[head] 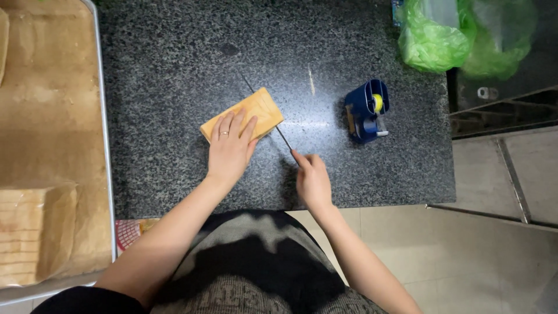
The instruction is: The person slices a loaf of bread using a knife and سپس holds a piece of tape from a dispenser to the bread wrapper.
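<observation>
A golden rectangular block of cake [256, 109] lies on the dark speckled stone counter [174, 58]. My left hand [230, 149], with a ring on one finger, lies flat on the block's near end, fingers spread. My right hand [313, 179] grips the handle of a long thin knife [273, 121]. The blade runs up and left along the block's right side, its tip past the far corner.
A metal tray [103, 116] lined with brown paper sits at the left, with sliced cake [23, 232] in its near corner. A blue tape dispenser [366, 110] stands right of the knife. Green plastic bags [459, 32] lie at the counter's far right corner. Tiled floor is at the right.
</observation>
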